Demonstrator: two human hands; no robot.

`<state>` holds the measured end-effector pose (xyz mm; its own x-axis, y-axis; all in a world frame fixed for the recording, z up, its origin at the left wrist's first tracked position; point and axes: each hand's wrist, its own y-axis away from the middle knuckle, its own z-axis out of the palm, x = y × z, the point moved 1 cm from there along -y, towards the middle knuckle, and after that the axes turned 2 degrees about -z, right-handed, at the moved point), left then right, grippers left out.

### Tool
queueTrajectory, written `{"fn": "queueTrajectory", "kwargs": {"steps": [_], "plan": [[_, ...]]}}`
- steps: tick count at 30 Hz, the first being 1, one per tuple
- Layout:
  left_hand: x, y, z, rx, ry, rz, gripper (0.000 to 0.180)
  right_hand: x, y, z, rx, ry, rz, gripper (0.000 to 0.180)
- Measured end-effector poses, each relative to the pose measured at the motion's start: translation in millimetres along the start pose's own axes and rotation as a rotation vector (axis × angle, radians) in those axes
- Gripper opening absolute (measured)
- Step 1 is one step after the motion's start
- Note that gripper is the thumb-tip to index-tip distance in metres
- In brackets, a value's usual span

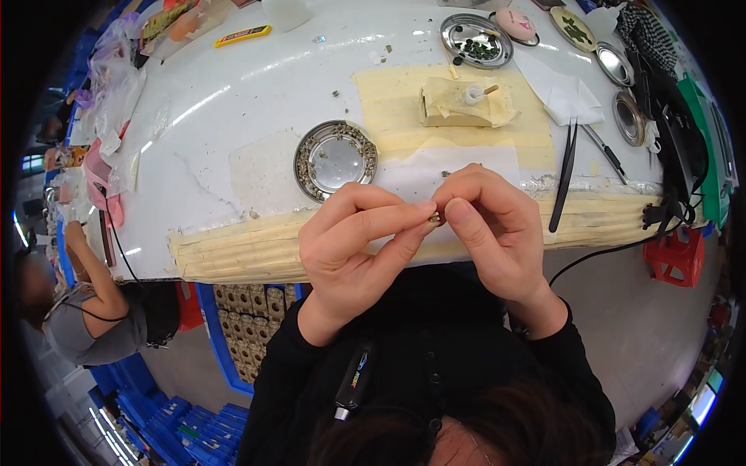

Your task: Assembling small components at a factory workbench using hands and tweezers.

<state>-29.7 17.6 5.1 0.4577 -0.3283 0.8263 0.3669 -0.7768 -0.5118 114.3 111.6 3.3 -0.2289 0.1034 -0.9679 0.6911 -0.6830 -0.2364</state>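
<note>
Close together above the table's front edge, my two hands meet fingertip to fingertip. Between thumb and forefinger, my left hand [359, 252] pinches a tiny brass-coloured metal piece [434, 219]. My right hand [493, 233] is closed too, its thumb and forefinger at the other side of that piece; whatever they grip is hidden or too small to name. Behind my left hand stands a round metal dish [336, 161] with many small metallic pieces around its inner rim. A white sheet [412, 167] with a few small bits on it lies just beyond my hands.
Black tweezers [565, 179] and a slim pen-like tool [604, 154] lie at the right. Farther back are a taped block [458, 109] with a small white cup and a tray of dark green pieces [476, 43]. A blue crate [233, 369] sits below; a person [93, 311] works at left.
</note>
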Motion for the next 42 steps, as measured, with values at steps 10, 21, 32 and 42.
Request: {"fn": "queueTrajectory", "kwargs": {"steps": [10,21,32,42], "plan": [[1.0,-0.3,1.1,0.019,-0.063,0.028,0.026,2.8,1.7,-0.4,0.022,-0.075,0.022,0.006],[1.5,0.0,2.2,-0.019,-0.055,0.01,0.023,2.7,1.1,-0.1,0.028,-0.051,0.039,0.004],[-0.4,-2.4,2.4,-0.008,-0.035,0.022,0.022,3.4,2.1,0.5,0.036,-0.081,0.073,0.006],[0.3,-2.3,2.9,0.002,-0.023,0.017,0.021,3.0,2.1,0.6,0.021,-0.116,0.088,0.006]]}}
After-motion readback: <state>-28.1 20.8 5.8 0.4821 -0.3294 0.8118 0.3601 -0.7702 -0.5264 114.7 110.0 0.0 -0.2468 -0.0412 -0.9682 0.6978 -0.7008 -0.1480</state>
